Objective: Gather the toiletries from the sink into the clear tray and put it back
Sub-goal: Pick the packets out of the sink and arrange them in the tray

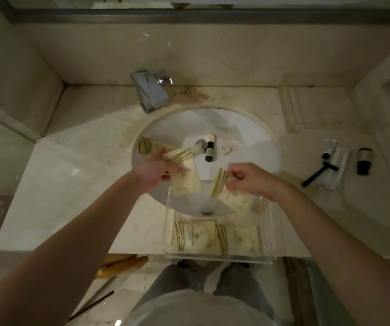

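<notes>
Faucet (150,91) behind sink (248,128); razor (318,173), bottle (363,161) on counter (71,184)

Legible text: none. Cream sachets with olive-green stripes (215,240) carry a small round emblem and a line of tiny print, too small and blurred to read.

Hotel-style bathroom: marble vanity (55,184), round sink (248,128), chrome faucet (150,92), mirror (189,1).

both hands (158,170) (248,178) grip striped packets (185,175) above the clear tray (269,231).
</notes>
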